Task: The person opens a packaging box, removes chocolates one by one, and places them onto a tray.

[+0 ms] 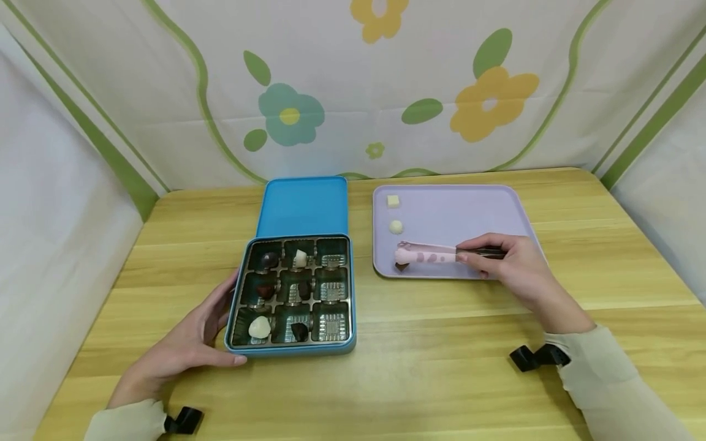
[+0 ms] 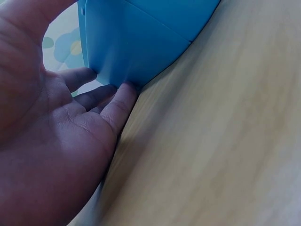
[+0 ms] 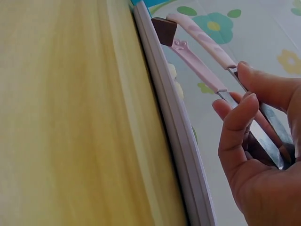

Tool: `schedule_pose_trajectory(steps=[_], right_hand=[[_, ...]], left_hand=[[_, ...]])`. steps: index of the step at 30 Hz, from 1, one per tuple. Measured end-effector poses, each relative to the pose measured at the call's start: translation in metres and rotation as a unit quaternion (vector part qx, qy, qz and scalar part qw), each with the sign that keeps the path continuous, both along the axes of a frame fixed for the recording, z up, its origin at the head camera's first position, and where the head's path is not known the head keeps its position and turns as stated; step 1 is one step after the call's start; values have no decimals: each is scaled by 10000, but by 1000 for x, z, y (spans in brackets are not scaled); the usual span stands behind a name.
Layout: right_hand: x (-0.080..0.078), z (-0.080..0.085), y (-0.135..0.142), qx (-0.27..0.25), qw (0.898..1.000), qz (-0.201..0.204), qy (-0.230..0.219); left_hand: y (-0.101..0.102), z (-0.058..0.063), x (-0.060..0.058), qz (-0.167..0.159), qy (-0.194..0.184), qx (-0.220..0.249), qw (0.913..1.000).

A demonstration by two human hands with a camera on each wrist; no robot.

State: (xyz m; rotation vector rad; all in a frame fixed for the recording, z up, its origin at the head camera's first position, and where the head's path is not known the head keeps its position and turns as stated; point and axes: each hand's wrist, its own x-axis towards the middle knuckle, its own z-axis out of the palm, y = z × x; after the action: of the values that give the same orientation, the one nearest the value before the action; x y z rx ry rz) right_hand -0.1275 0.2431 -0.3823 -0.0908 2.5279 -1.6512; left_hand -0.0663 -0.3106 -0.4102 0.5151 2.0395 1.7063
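Observation:
On the table stands a blue tin [image 1: 353,343] with a divided tray of dark and white chocolates. My left hand [image 1: 190,346] touches its front left corner, thumb along the front and fingertips [image 2: 121,101] against the side. My right hand [image 1: 521,269] holds pink-tipped metal tongs [image 1: 432,257] between thumb and fingers, over the lilac tray [image 1: 463,208]. At the tray's near left, a dark chocolate [image 3: 164,31] sits between the tong tips, one tip on each side. Farther back on the tray lie a round white chocolate [image 1: 396,227] and a square cream one [image 1: 393,201].
The blue lid [image 1: 303,207] lies directly behind the tin. In the tin, chocolates occupy the left and middle columns; the right column shows bare compartments. A flowered cloth [image 1: 358,122] hangs behind the wooden table [image 1: 419,367], with white cloth at both sides.

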Motion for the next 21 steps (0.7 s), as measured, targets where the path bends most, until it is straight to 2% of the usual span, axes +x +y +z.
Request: schedule_pose_trajectory(steps=[3, 11, 15, 21], right_hand=[[0, -1, -2, 155, 9999, -69, -6], [-1, -1, 2, 59, 10000, -79, 7], [-1, 1, 7, 416, 9991, -47, 38], [0, 3, 5, 781, 9968, -97, 108]], left_hand=[[1, 2, 0, -52, 8, 45, 10000], [1, 4, 1, -72, -65, 110, 9999], [1, 2, 1, -18, -91, 76, 9999], [1, 2, 0, -109, 10, 117, 9999]])
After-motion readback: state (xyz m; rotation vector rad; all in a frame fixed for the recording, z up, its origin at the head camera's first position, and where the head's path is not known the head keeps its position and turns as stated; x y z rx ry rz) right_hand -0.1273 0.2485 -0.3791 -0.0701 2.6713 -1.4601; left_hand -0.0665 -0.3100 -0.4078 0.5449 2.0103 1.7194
